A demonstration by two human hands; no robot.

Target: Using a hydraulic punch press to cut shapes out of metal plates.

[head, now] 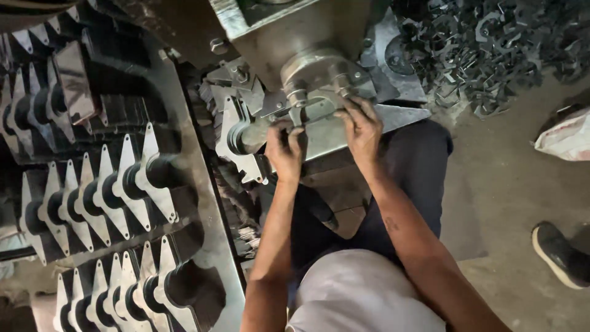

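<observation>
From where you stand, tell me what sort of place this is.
Probably a metal stamping workshop: both hands, left hand and right hand, at a press machine, rows of stamped plates, scrap cuttings heaped on the floor.

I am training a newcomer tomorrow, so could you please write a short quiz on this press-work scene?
1. True or false: both hands rest on the metal plate at the press.
2. Where do the stacked plates stand: A) to the person's left, B) on the lap, C) behind the shoe?
3. What lies heaped at top right?

Key: 1 true: left hand and right hand both touch it. 2 A. 3 the scrap pile.
</observation>
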